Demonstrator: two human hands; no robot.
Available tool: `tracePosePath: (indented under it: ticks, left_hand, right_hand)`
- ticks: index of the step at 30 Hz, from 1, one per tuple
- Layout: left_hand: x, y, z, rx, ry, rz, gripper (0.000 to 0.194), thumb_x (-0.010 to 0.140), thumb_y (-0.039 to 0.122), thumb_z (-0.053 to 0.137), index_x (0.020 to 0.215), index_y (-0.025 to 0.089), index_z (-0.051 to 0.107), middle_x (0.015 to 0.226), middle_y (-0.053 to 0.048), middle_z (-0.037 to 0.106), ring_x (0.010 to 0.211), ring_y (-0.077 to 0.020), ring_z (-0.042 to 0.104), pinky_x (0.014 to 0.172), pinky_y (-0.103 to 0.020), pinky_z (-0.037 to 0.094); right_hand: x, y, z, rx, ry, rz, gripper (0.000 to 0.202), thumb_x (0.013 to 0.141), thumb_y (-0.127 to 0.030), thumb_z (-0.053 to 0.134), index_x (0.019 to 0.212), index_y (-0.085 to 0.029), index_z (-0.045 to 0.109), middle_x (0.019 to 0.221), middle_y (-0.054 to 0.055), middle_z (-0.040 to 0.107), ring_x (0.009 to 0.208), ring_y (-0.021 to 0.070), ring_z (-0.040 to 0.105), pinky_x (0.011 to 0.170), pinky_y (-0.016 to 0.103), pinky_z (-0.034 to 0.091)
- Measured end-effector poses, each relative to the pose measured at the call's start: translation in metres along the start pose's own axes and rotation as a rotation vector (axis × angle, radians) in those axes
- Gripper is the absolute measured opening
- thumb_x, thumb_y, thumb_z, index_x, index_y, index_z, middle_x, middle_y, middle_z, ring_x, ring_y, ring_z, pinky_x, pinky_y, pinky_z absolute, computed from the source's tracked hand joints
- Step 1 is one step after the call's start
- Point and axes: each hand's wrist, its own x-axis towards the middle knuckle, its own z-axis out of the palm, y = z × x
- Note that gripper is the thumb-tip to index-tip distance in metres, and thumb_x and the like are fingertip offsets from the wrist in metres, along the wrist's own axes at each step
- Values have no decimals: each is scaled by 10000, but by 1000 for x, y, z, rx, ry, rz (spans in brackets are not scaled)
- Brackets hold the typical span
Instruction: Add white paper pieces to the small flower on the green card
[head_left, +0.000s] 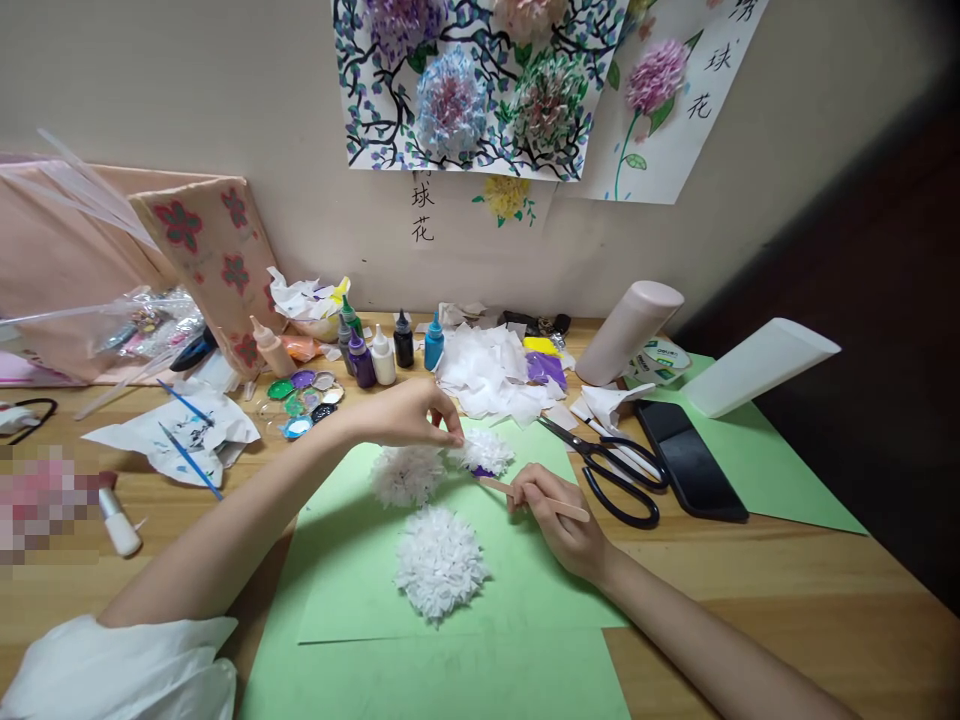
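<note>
My left hand reaches over the green paper, its thumb and fingertips pinched at the edge of a small white paper flower. What the pinch holds is too small to make out. A purple patch shows at that flower's near side. In my right hand is a flat wooden craft stick, its tip pointing at the purple patch. Beneath my left hand lies a second white flower, partly in shadow. Nearer to me on the green paper rests a larger, full white paper flower.
Right of my hands lie black-handled scissors and a black phone. Behind are white tissue pieces, paint bottles and two upright tubes, one pinkish. Paint lids and blue brushes lie left.
</note>
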Motion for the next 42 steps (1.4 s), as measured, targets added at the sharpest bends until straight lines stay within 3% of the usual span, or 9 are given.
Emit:
tracePosePath:
  ticks: [3, 9, 12, 16, 19, 23, 26, 34, 42]
  left_hand:
    - [-3, 9, 0, -50, -39, 24, 193, 743, 374, 593, 813, 230, 701, 801, 19, 703, 744, -104, 590, 628, -193, 415]
    - [4, 0, 7, 59, 233, -179, 256, 784, 337, 505, 826, 153, 678, 856, -79, 684, 731, -165, 567, 614, -272, 374]
    - [2, -2, -1, 53, 269, -212, 294, 796, 364, 483, 847, 146, 673, 873, -84, 679, 736, -167, 567, 605, -268, 369]
    - [-6, 12, -7, -69, 59, -84, 217, 749, 385, 567, 787, 217, 698, 792, 11, 696, 716, -113, 581, 613, -205, 394]
    - [-7, 24, 8, -135, -154, 21, 168, 737, 345, 595, 817, 253, 710, 783, 30, 705, 689, -99, 583, 609, -195, 398]
    - [2, 28, 40, 80, -7, -73, 140, 696, 228, 601, 766, 224, 722, 746, -25, 696, 695, -155, 573, 572, -247, 374]
    - [9, 25, 51, 177, 86, -108, 163, 682, 158, 570, 731, 196, 721, 727, -66, 678, 767, -207, 554, 570, -274, 358]
    - [10, 21, 47, 292, 159, -104, 188, 662, 116, 532, 696, 184, 704, 754, -72, 664, 757, -200, 521, 582, -290, 361]
    - [12, 18, 47, 325, 170, -114, 166, 681, 150, 535, 704, 180, 697, 767, -81, 650, 762, -204, 531, 582, -289, 369]
  right_hand:
    - [1, -2, 0, -14, -27, 9, 300, 940, -315, 312, 742, -198, 504, 689, 11, 555, 648, 126, 536, 613, 252, 405]
    - [3, 0, 0, 28, -22, 74, 265, 937, -326, 334, 797, -195, 515, 734, 19, 576, 691, 131, 551, 635, 249, 419]
    - [2, 0, 0, 44, -19, 75, 252, 935, -329, 345, 819, -193, 522, 751, 22, 585, 706, 132, 559, 649, 250, 431]
    - [3, 0, 1, 56, -16, 71, 248, 935, -332, 350, 827, -193, 524, 759, 26, 595, 725, 137, 575, 668, 256, 445]
    - [4, 0, 0, 71, -14, 78, 239, 933, -333, 357, 823, -193, 517, 754, 25, 603, 712, 136, 577, 656, 257, 449]
    - [5, 1, 0, 86, 1, 89, 237, 933, -341, 356, 830, -196, 512, 761, 23, 607, 711, 135, 573, 645, 255, 448]
    - [4, 1, 0, 98, 6, 88, 236, 934, -343, 350, 839, -197, 509, 762, 24, 604, 725, 138, 574, 653, 260, 456]
    - [-1, 1, 0, 58, 78, -10, 304, 942, -329, 296, 763, -202, 507, 707, 16, 553, 667, 135, 549, 624, 275, 437]
    - [3, -4, 0, -26, -40, -60, 275, 942, -302, 301, 800, -200, 513, 730, 23, 562, 694, 133, 544, 662, 266, 427]
